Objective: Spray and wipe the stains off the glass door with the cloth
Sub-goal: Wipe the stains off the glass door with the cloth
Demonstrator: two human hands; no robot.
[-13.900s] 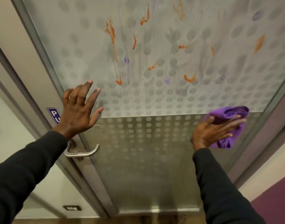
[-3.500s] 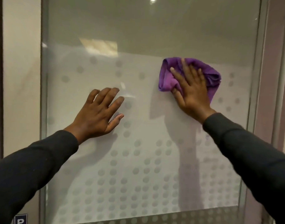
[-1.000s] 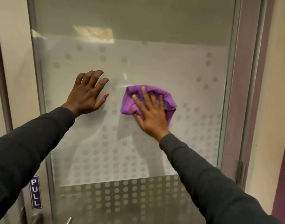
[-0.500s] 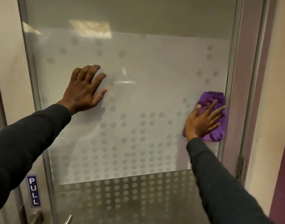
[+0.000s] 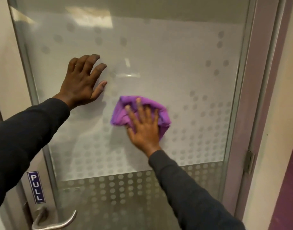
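- The purple cloth (image 5: 120, 112), soft and bunched, lay right of the PULL sign (image 5: 36, 186) on the glass door (image 5: 175, 67).
- The right hand (image 5: 145, 128) pressed it flat, fingers spread; a flat palm probably suited it best.
- The left hand (image 5: 81, 82) braced open-fingered.

Bare frosted glass door (image 5: 183, 67) open across the upper right and centre of the frame, left hand (image 5: 82, 82) planted flat at upper left, right hand (image 5: 145, 125) pressing purple cloth (image 5: 120, 113) mid-pane, metal frame (image 5: 242, 80) bounding the right, lever handle (image 5: 56, 223) jutting at lower left.
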